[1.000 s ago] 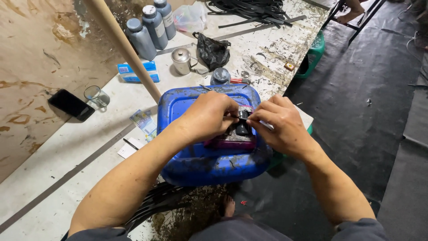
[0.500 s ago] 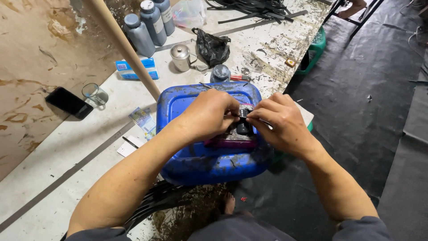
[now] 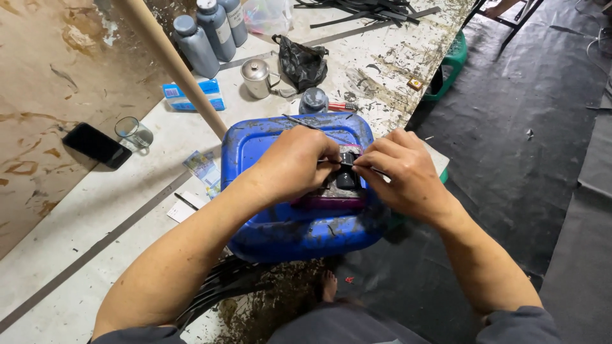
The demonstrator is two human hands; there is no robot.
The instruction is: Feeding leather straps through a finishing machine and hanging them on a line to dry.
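Both forearms are being shown bare from wrist to elbow. Dark grey-blue sleeves are being worn pushed up, seen at the lower left and lower right of the frame. The left hand [image 3: 290,167] and right hand [image 3: 401,172] are being left ungloved, without rings or watch. A bare foot [image 3: 328,286] is being glimpsed at the bottom centre.

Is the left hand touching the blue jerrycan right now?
Touching. In the head view, the left hand lies across the top of the blue jerrycan, with no gap showing beneath the palm, while its fingers pinch a thin black strip.
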